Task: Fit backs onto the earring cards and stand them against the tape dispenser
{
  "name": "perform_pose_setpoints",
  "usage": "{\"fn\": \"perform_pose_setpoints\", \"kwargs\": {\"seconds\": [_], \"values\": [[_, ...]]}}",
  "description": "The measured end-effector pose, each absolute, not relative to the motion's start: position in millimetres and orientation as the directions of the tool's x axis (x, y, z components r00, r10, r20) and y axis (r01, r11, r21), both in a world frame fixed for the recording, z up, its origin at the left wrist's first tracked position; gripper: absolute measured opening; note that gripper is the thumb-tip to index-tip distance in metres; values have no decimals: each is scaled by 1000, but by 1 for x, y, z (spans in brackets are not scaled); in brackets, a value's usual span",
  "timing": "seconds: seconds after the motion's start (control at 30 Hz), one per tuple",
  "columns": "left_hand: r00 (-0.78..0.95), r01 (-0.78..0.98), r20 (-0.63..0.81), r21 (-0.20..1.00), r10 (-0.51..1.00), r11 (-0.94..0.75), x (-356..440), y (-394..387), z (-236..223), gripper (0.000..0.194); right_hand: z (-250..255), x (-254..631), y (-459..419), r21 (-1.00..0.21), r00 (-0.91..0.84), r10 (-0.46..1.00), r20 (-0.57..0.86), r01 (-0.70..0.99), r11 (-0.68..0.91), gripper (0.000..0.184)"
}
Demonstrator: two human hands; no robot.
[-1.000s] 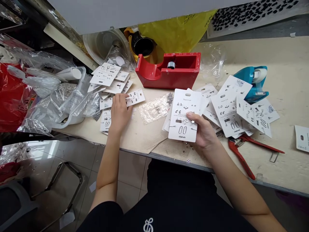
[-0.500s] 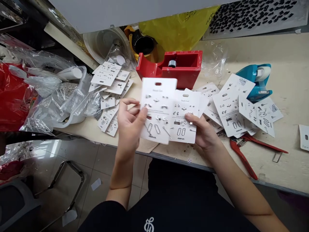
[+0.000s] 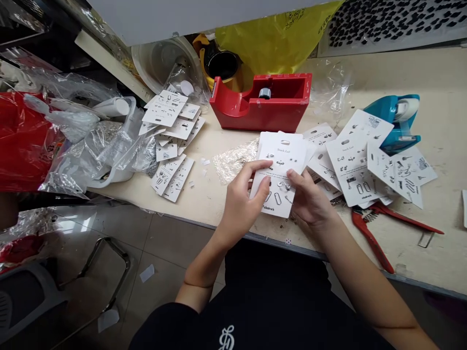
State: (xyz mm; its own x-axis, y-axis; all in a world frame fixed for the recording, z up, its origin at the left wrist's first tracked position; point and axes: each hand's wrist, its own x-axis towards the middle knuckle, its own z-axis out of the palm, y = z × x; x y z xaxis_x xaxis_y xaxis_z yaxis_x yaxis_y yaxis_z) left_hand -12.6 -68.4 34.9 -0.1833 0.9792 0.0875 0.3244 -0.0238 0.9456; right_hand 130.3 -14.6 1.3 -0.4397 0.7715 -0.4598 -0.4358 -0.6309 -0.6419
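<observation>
White earring cards (image 3: 280, 206) with small metal jewellery and paperclip-shaped links are stacked together in front of me, above the table's near edge. My left hand (image 3: 246, 197) pinches them along their left side, thumb on the front. On the right side my right hand (image 3: 310, 197) grips the same cards, its thumb resting on the front and its other fingers partly hidden behind. Only the front card shows its face; a sliver of another sticks out along the top. Beyond the right hand, more earring cards (image 3: 353, 170) lie spread in an overlapping pile.
A red tape dispenser (image 3: 259, 114) stands behind the hands, and a teal one (image 3: 392, 124) at the right. Red-handled pliers (image 3: 375, 238) lie near the front edge. Another card pile (image 3: 171, 121) sits at the left by a plastic-wrapped bin (image 3: 113, 177). A clear bag (image 3: 233, 160) lies flat.
The card in my left hand has moved right and now lies over the cards in my right hand. The view has shifted slightly, and a clear bag on the table is uncovered.
</observation>
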Motion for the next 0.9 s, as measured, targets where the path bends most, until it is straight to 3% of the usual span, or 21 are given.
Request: {"fn": "perform_pose_setpoints", "kwargs": {"seconds": [0.17,0.23,0.3,0.33,0.4,0.53,0.7,0.9], "values": [[-1,647,306,726,952,-233,-14,-71,41,30,1,130,-16,-614,-439,742,-507,-421,-668,89],[-35,640,360,725,932,-255,-27,-73,39,43,2,130,-16,-603,-436,733,-522,-419,-679,89],[-177,621,420,749,890,-230,-53,-77,35,48,2,132,-16,-606,-425,731,-533,-411,-681,89],[-275,659,404,740,873,-135,-71,-81,32,45,2,133,-15,-614,-419,734,-535,-404,-678,89],[-525,712,286,664,801,230,-115,-89,24,42,2,135,-15,-631,-409,740,-535,-390,-671,89],[-682,620,-43,496,730,608,-205,-111,10,61,4,137,-16,-619,-401,729,-555,-386,-684,91],[-592,662,-182,446,785,603,-252,-122,8,88,6,135,-16,-598,-392,706,-589,-376,-708,90],[-547,684,-254,414,798,601,-252,-111,12,96,4,135,-16,-600,-404,702,-587,-366,-712,88]]}}
